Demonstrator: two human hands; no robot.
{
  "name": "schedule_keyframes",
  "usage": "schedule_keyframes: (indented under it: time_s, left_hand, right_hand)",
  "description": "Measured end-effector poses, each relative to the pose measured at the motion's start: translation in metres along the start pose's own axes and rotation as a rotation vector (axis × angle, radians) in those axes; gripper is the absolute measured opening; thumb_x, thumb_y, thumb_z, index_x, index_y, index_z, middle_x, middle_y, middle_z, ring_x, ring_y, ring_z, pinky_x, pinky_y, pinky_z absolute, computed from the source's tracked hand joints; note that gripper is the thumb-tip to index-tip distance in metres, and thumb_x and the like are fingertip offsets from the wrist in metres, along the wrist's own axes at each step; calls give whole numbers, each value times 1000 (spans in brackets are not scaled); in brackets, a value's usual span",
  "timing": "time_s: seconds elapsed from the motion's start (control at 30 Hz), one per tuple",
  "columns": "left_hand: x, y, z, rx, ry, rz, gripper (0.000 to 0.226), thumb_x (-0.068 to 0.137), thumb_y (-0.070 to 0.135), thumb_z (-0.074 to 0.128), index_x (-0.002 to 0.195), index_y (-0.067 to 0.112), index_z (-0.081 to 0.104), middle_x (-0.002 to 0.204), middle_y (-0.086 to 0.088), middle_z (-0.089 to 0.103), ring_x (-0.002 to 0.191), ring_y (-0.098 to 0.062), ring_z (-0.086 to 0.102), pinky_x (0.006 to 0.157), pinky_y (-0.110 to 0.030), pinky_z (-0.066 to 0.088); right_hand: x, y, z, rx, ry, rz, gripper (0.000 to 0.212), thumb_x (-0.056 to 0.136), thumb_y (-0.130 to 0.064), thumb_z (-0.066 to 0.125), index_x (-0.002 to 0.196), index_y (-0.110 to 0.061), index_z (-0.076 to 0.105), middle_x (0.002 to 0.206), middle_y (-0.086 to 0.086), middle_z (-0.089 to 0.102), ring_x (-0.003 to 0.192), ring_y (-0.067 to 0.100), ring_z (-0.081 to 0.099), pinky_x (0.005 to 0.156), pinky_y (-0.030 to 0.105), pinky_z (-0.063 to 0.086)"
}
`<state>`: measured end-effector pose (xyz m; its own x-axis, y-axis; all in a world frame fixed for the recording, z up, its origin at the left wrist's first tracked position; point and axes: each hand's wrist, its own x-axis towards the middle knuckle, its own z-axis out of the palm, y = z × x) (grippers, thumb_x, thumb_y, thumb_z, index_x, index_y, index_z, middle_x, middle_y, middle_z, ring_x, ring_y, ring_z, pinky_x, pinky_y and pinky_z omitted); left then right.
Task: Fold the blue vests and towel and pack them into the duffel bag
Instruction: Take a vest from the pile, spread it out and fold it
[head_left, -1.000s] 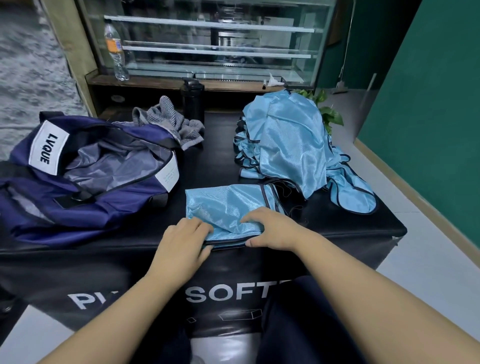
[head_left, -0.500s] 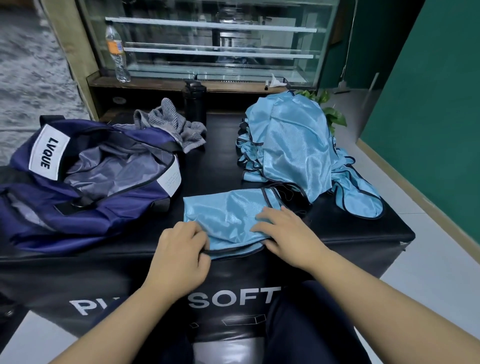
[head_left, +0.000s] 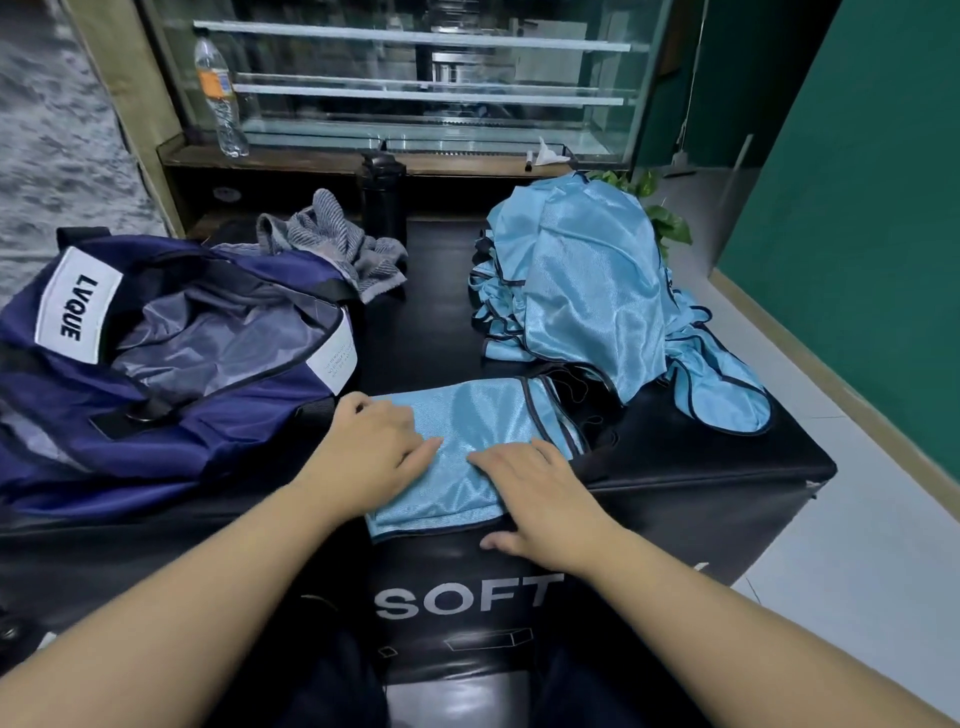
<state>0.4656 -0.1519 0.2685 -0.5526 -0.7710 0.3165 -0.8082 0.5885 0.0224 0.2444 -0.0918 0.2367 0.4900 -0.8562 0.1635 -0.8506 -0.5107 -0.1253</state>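
Note:
A folded light-blue vest (head_left: 480, 421) lies flat at the front edge of the black padded box (head_left: 701, 467). My left hand (head_left: 371, 452) presses on its left part with fingers spread flat. My right hand (head_left: 540, 499) lies flat on its right front corner, thumb over the box edge. A heap of unfolded blue vests (head_left: 592, 291) sits at the back right. The navy duffel bag (head_left: 171, 353) lies open at the left, its grey lining showing. A grey striped towel (head_left: 337, 239) is crumpled behind the bag.
A black bottle (head_left: 383, 197) stands behind the towel. A plastic water bottle (head_left: 218, 98) stands on the wooden ledge of a glass display case (head_left: 415, 67). A green plant (head_left: 660, 208) shows behind the vest heap. A green wall (head_left: 857, 208) bounds the right.
Both hands have slid forward and flattened onto the folded vest; the left hand moved from the vest's front corner up onto its left side. The vest lies smoother.

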Motion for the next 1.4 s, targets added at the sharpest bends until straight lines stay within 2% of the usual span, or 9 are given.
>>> schedule_keyframes:
  time_s: [0.1, 0.2, 0.47, 0.63, 0.87, 1.03, 1.17, 1.27, 1.4]
  left_hand:
    - [33, 2, 4, -98, -202, 7, 32, 93, 42, 35, 112, 28, 58, 120, 8, 50, 119, -19, 45, 92, -39, 34]
    - [48, 6, 9, -135, -442, 19, 38, 100, 30, 36, 136, 41, 42, 146, 20, 32, 141, -9, 19, 112, -51, 12]
    - [30, 5, 12, 28, -346, -81, 48, 90, 52, 31, 134, 39, 43, 123, 9, 42, 113, -16, 39, 84, -32, 39]
    - [8, 1, 1, -75, -314, -46, 81, 72, 56, 0, 127, 36, 56, 94, 13, 42, 97, -14, 40, 89, -32, 39]
    - [-38, -33, 7, -395, -351, 172, 66, 81, 16, 36, 144, 33, 34, 151, 20, 24, 139, 10, 12, 115, -13, 6]
    - [-51, -43, 29, -311, -270, 220, 61, 91, 37, 49, 147, 42, 25, 154, 27, 14, 143, 5, 9, 117, -21, 7]
    - [-39, -28, 30, -534, -69, 78, 40, 85, 37, 60, 123, 45, 54, 129, 28, 55, 124, -3, 49, 104, -26, 38]
    - [-28, -13, 24, -732, -13, -248, 24, 73, 51, 53, 97, 56, 53, 93, 21, 66, 98, -9, 59, 90, -22, 43]
    - [-20, -5, 27, -938, 31, -531, 43, 71, 69, 43, 98, 43, 65, 104, 13, 69, 106, -11, 61, 100, -41, 44]
  right_hand:
    - [5, -5, 15, -17, 141, 40, 74, 55, -29, 80, 122, -23, 49, 114, -1, 52, 106, 22, 53, 98, 44, 40]
    - [8, -1, 16, 91, 192, 53, 54, 63, -21, 65, 115, -27, 51, 109, -4, 55, 103, 19, 49, 93, 35, 31]
    - [18, 40, -13, -54, 339, 47, 41, 74, -17, 37, 87, -30, 74, 110, -3, 69, 111, 24, 56, 95, 33, 24]
    - [4, 55, -14, 54, 49, 146, 60, 87, -4, 44, 141, -30, 44, 156, -8, 25, 147, 13, 12, 116, 33, 9]
    - [-21, 54, -5, 214, 43, -81, 54, 84, -12, 56, 138, -16, 49, 149, -6, 36, 139, 4, 23, 116, 21, 17]
    - [-15, 55, 9, 298, 152, -21, 49, 79, -5, 69, 125, -19, 62, 135, -9, 52, 131, 5, 38, 113, 15, 22]
    - [-1, 42, -1, 676, 196, 291, 34, 79, -1, 69, 106, -21, 73, 113, -15, 67, 109, 0, 58, 97, 22, 43]
    - [10, 38, -11, 865, 118, 439, 26, 78, -41, 70, 97, -24, 74, 96, -1, 73, 92, 1, 61, 89, 33, 49]
    - [18, 34, -13, 962, 167, 537, 44, 83, -51, 63, 89, -8, 71, 85, -2, 72, 80, 4, 58, 80, 32, 46]
